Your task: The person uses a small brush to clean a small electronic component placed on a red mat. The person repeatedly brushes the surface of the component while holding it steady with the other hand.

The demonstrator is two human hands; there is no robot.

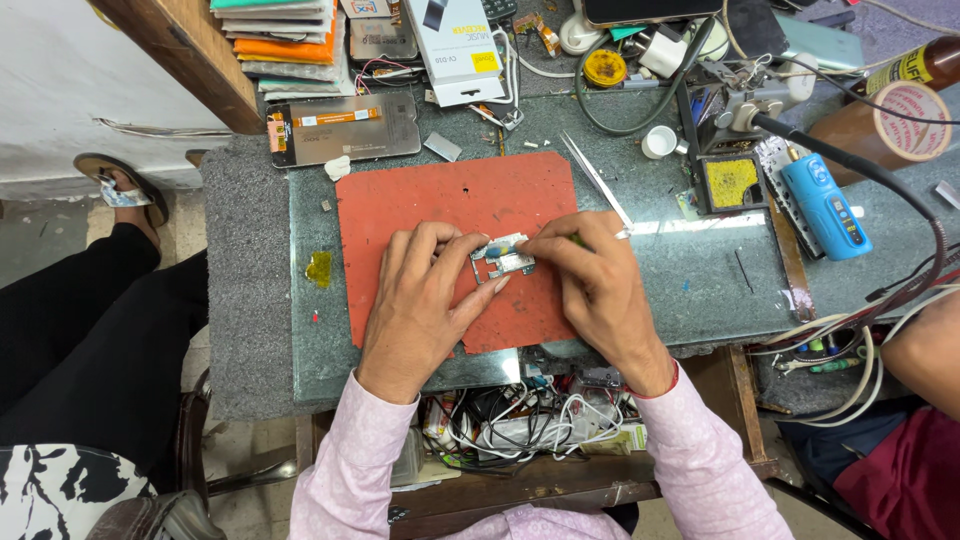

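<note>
Centrally in the head view, the small metal circuit part (pixel 503 257) lies on the red work mat (pixel 400 210), which gives it a flat bed. The left hand (pixel 420 295) pins it with closed fingertips, keeping it steady. The right hand (pixel 590 280) pinches its far edge. Tweezers (pixel 595 180) lie just beside the mat, within reach.

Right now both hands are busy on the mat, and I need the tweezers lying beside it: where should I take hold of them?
Grip the tweezers across their wider upper end, coming from above and from the far side. They lie flat on the glass top, slanting away from the right hand, whose fingers crowd the near end; the upper end is free beside the red mat.
</note>
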